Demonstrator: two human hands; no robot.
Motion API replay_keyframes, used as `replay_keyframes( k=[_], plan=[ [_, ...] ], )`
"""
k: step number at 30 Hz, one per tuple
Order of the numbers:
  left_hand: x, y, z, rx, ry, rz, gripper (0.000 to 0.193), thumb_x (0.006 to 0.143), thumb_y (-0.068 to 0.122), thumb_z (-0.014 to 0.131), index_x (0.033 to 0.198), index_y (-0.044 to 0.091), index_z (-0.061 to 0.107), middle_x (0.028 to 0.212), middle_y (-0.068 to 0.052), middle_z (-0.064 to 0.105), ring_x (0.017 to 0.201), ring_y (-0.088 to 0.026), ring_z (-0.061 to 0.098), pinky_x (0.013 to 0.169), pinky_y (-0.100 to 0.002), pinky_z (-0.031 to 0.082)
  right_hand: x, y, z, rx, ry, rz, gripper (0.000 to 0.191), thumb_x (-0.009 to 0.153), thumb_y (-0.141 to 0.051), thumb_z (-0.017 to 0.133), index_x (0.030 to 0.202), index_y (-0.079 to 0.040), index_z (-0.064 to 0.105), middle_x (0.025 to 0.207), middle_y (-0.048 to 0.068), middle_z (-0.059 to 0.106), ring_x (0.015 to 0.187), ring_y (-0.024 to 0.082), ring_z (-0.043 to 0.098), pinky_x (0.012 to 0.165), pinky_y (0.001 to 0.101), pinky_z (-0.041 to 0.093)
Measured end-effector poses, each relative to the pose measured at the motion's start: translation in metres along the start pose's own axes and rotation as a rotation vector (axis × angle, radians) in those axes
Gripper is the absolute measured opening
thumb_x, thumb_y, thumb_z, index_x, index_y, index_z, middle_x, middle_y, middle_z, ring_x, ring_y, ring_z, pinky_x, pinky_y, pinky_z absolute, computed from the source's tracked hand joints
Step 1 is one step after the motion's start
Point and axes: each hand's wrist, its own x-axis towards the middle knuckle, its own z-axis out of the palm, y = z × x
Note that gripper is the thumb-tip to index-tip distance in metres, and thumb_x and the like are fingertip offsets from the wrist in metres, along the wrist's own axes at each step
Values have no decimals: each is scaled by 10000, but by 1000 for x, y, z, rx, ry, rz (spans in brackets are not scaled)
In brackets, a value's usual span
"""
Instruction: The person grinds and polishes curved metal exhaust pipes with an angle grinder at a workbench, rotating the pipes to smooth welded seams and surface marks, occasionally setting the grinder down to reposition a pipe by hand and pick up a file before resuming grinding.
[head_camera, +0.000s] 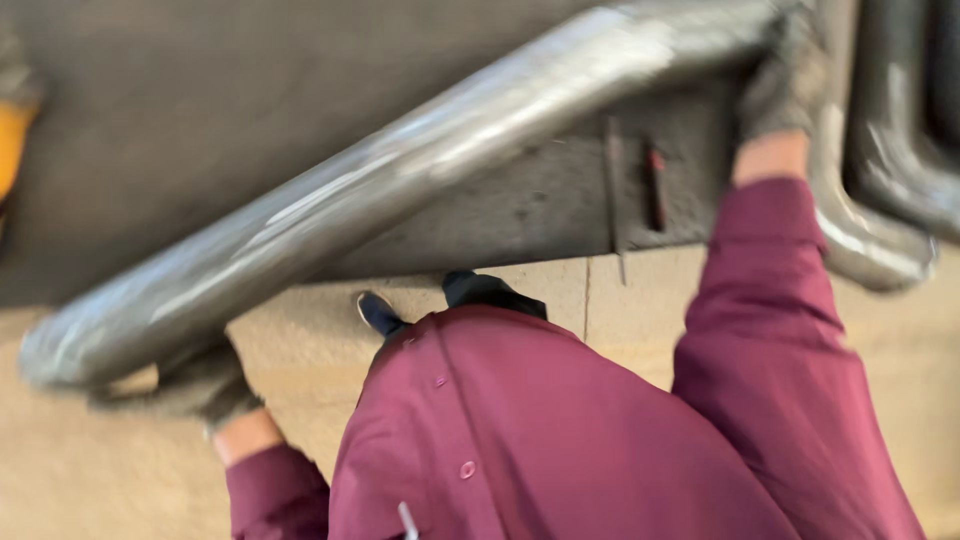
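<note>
Gripped from below at its near-left end by the left hand (205, 388), in a grey work glove, fingers curled shut under the long metal pipe (400, 190). Gripped at its far-right end by the right hand (785, 85), also gloved in grey, closed over the pipe's upper stretch; exact finger wrap blurred, but plainly clamped on. Held slantwise across the view, low at the near left, high at the far right, silvery and dull, smeared by motion. Carried just above a dark grey workbench (540, 210), whether touching it or not cannot be told. Bare wrists showing between gloves and maroon sleeves (770, 330); same maroon buttoned shirt (520, 430) filling the near middle. Below the bench edge, a dark shoe (380, 315) on a pale concrete floor (110, 470). On the bench near the right hand, two slim dark tools (655, 185), one with a reddish tip, lying side by side. Far right, more bent metal tubes (880, 200), curved, resting beside the right forearm. At the far-left edge, a yellow object (12, 140), too blurred to identify.
</note>
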Motion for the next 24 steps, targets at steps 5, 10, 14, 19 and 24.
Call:
replay_keyframes(
  k=[5, 10, 14, 19, 24],
  plan=[
    [2, 30, -18, 234, -35, -204, 1289, 692, 920, 529, 1692, 145, 285, 1766, -108, 352, 1610, -297, 364, 1328, -479, 315, -29, -15, 10, -275, -66, 20, 436, 1055, -353, 558, 1296, -12, 684, 1198, 101, 736, 1114, 207, 705, 1007, 344, 597],
    [4, 56, -7, 196, 226, 176, 1045, 870, 773, 554, 1666, 177, 234, 1668, -116, 356, 1528, -331, 403, 1249, -535, 394, -57, -5, 16, -83, 64, 186, 509, 1059, -371, 602, 1396, 7, 649, 1394, 155, 672, 1274, 252, 646, 1120, 371, 537],
    [-1, 93, 11, 743, -108, 420, 807, 1008, 686, 527, 1648, 260, 284, 1674, -82, 398, 1558, -268, 438, 1249, -516, 398, -111, -8, 3, -1438, -78, -275, 454, 1204, -308, 390, 1444, 10, 609, 1501, 173, 633, 1366, 270, 605, 1226, 392, 492],
    [8, 134, 36, 529, -439, 195, 792, 1020, 731, 439, 1629, 227, 380, 1557, -50, 509, 1386, -221, 552, 1182, -415, 458, -153, -30, -26, -326, 121, 130, 333, 1113, -277, 613, 1300, -14, 697, 1345, 151, 674, 1250, 237, 643, 1175, 437, 483],
    [62, 111, 77, 473, -401, 178, 766, 1009, 626, 532, 1619, 194, 366, 1541, -65, 504, 1400, -236, 523, 1199, -435, 440, -246, -60, -105, -1787, -181, -666, 276, 1026, -91, 541, 1223, -7, 714, 1090, 182, 733, 1104, 365, 689, 1119, 532, 468]
  ],
)
